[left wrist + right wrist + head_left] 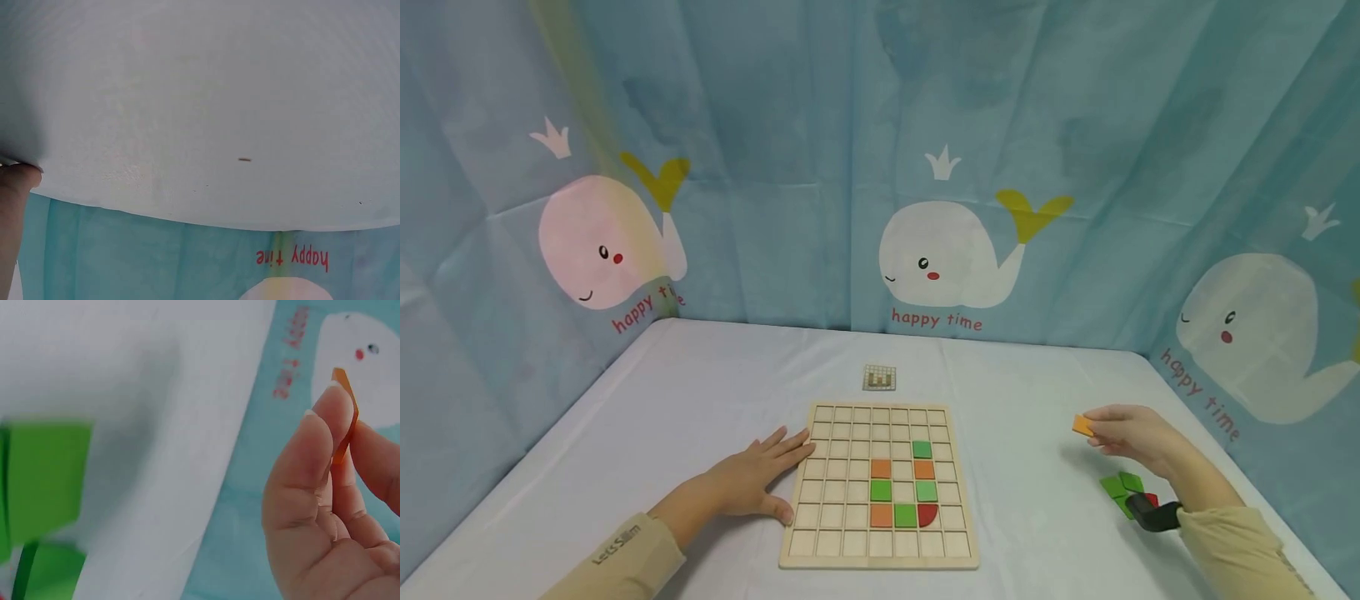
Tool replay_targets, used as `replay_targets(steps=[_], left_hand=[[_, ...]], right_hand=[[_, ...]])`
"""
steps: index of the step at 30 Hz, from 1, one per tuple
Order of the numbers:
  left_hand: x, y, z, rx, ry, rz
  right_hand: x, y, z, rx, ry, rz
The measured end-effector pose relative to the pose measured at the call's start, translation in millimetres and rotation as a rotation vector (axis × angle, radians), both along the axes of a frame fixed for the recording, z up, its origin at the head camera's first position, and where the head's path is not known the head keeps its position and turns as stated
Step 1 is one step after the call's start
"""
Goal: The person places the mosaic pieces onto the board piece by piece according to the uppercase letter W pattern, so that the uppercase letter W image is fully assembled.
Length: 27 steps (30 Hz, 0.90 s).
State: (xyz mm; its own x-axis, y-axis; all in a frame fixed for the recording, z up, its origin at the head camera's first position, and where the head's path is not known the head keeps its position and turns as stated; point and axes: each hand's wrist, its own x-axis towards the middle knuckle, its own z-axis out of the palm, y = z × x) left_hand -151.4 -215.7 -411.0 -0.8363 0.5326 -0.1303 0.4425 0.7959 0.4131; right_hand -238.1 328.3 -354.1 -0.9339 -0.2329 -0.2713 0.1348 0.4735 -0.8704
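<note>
Toward the worktop's right edge, the right hand (1131,433) pinches an orange tile (1082,425) between thumb and fingers, held above the white cloth (1022,467). Loose green tiles (1131,481) and a red piece (1152,500) lie near that edge. The left hand (756,479) is spread, fingertips touching the left edge of the wooden board (838,492), where eight coloured pieces sit in squares right of centre. Beyond its far edge lies a small card (880,377).
</note>
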Motion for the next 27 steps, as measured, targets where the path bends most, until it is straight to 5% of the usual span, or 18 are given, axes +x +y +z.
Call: replay_targets(steps=[12, 27], left_hand=[[-1.2, 5.8, 2.2, -0.042, 0.009, 0.024], [-7.8, 4.2, 1.4, -0.072, -0.01, 0.026]], right_hand=[[12.3, -46.9, 6.8, -0.085, 0.075, 0.061], [17.0, -113.4, -6.6, -0.186, 0.165, 0.128]])
